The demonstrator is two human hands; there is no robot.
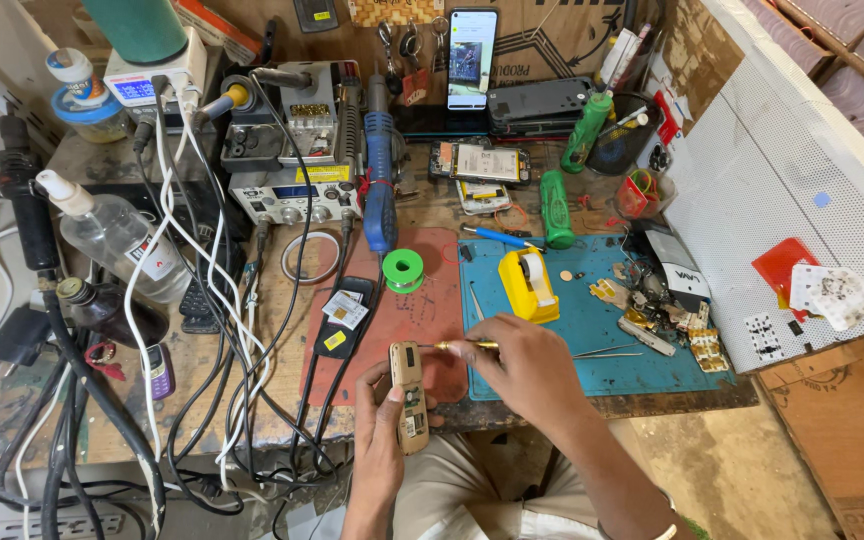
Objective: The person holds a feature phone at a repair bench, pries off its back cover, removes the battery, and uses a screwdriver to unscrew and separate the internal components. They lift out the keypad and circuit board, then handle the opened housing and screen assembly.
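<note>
My left hand point(380, 420) holds a small opened phone body point(409, 395) upright at the bench's front edge, its circuit side showing. My right hand point(524, 368) grips a thin yellow-handled tool point(464, 345) and points its tip at the top of the phone body. Both hands hover over the near edge of a red mat point(422, 300) and a blue mat point(582, 320).
A yellow tape dispenser point(528, 284), a green solder spool point(403, 270), tweezers point(607, 351) and small parts lie on the mats. A soldering station point(292, 180), spray bottle point(112, 232), tangled cables point(212, 330) and an upright lit phone point(473, 55) crowd the back and left.
</note>
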